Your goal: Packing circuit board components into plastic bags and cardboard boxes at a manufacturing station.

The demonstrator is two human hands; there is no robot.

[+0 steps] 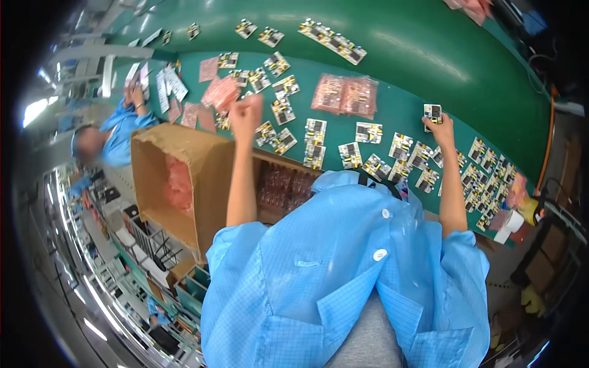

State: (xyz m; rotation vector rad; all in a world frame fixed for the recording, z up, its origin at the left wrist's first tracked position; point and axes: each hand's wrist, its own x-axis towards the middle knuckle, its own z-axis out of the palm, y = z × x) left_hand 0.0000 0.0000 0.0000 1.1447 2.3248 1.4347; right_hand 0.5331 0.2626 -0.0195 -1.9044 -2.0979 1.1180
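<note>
a: where is the right hand (440, 130)?

b: out over the green tabletop (429, 67), toward its right part. it grips a small board (432, 113) by the lower end, fingers pinched on it, and holds it upright above the rows.

a: and the left hand (246, 112)?

b: raised over the near edge, curled into a fist. i cannot tell whether anything sits inside it.

a: what lies around them?

b: many small boards (402, 146), black and white with yellow spots, in loose rows along the near edge and toward the right end. another short row (332, 40) runs on the far side.

a: any packages?

b: pink see-through bags (345, 95), flat and square, lie mid-table between the two hands. more pink bags (219, 93) sit to the left, beside white slips (170, 84) near the left end.

a: and the box?

b: an open brown carton (193, 178) stands against the near edge, below the left arm, with pink bags stacked inside.

a: anyone else?

b: a co-worker (116, 135) in blue leans at the left end, one hand on the slips.
</note>
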